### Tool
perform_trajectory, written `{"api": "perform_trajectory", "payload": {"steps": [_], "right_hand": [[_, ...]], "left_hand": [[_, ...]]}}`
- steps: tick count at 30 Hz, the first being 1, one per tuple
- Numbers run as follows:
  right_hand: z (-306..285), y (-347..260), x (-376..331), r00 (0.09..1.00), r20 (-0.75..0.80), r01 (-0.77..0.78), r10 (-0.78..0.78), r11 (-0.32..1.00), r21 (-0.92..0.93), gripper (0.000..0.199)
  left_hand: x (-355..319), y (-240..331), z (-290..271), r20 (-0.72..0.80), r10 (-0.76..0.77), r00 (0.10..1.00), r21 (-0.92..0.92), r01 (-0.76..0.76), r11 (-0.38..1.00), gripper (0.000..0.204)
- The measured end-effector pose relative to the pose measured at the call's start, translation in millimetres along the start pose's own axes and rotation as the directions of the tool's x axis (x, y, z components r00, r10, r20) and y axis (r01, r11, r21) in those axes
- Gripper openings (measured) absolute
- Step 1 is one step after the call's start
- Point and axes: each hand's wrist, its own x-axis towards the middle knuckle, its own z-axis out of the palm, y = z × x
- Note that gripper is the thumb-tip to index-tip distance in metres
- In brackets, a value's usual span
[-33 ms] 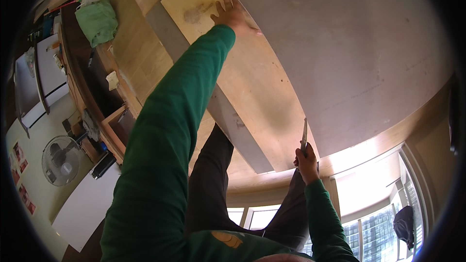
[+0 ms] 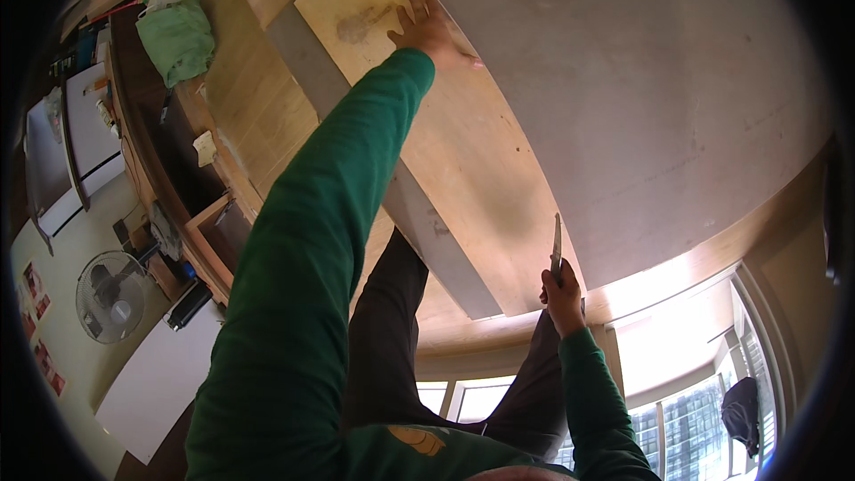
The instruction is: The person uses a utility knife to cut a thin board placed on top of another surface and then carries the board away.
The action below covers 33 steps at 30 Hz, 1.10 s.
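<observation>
My left hand [image 2: 427, 31] lies flat with fingers spread on a pale wooden board [image 2: 472, 160], near a dark stain at its far end. My right hand [image 2: 563, 298] grips a thin flat metal blade [image 2: 556, 245], whose tip points up at the board's near end, beside the seam with a large grey surface [image 2: 641, 80]. Both arms wear green sleeves. A grey strip [image 2: 419, 214] runs along the board's left edge. Dark-trousered legs [image 2: 392, 330] show between my arms.
A green cloth [image 2: 178, 36] lies on wooden shelving [image 2: 209, 223] at the left. A round fan [image 2: 111, 296] stands at the lower left near white cabinets [image 2: 71, 151]. Bright windows [image 2: 677, 410] fill the lower right, with a dark bag [image 2: 741, 410] hanging there.
</observation>
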Motion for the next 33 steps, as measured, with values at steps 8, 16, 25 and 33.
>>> {"api": "perform_trajectory", "payload": {"steps": [8, 16, 25, 33], "right_hand": [[39.0, -107.6, 49.8, 0.968, -0.059, 0.246, -0.245, 0.969, 0.011, 0.023], [111.8, -290.2, 133.3, 0.859, 0.054, 0.512, -0.510, 0.847, -0.142, 0.031], [231.8, -457.6, 237.3, 0.456, 0.170, 0.813, -0.874, 0.330, -0.480, 0.037], [272.1, -485.9, 262.5, 0.639, 0.150, 0.708, -0.754, 0.501, -0.497, 0.040]], "left_hand": [[0.7, 0.0, 5.3, -0.019, -0.028, 0.999, 0.001, 0.028, 1.000, 0.147], [3.8, 4.6, 5.2, -0.011, -0.043, 0.999, 0.044, 0.044, 0.998, 0.142], [14.5, -3.4, 16.8, -0.024, -0.027, 0.999, -0.006, 0.027, 1.000, 0.139], [22.6, -8.4, 30.9, -0.076, -0.026, 0.997, -0.040, 0.023, 0.999, 0.152]]}}
